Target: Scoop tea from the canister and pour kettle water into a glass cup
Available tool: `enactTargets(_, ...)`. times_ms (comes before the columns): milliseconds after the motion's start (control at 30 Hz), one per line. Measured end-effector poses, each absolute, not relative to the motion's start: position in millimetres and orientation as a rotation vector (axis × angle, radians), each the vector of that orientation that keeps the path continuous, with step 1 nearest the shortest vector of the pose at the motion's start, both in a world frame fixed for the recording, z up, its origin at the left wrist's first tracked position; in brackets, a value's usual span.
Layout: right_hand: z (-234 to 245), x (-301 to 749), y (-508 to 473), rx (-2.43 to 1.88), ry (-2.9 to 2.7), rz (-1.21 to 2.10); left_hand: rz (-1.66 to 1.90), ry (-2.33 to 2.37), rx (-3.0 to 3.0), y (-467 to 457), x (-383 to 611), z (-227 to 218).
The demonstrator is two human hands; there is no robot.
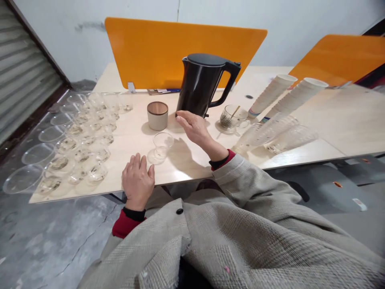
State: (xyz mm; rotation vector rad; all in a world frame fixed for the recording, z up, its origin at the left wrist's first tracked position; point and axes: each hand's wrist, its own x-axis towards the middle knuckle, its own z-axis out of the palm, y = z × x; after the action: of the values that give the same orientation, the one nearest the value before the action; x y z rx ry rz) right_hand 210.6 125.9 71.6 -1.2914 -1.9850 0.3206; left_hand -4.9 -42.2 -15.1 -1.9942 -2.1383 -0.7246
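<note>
My left hand [138, 180] lies flat on the table's front edge, fingers stretched out, holding nothing. My right hand [195, 129] is held in front of the black electric kettle [197, 86], its fingers straight and close together. Nothing shows in it, though its palm side is partly hidden, and I cannot tell whether it touches the kettle. Between my hands stands a small clear cup [162, 149]. Behind that cup is a pale canister [157, 119] with a wooden lid. Right of the kettle, a glass mug [231, 118] holds dark leaf-like bits and a spoon.
Many clear plastic cups [60, 142] with dark bits inside crowd the table's left end, some near the edge. Stacked paper cups [285, 98] lean at the right, with stacked clear plastic cups [270, 134] in front. An orange divider [144, 52] stands behind the kettle.
</note>
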Motion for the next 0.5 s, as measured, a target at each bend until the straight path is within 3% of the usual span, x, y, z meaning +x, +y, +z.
enactTargets(500, 57, 193, 192, -1.2, -1.939, 0.534, -0.727, -2.148, -1.992, -42, -3, -16)
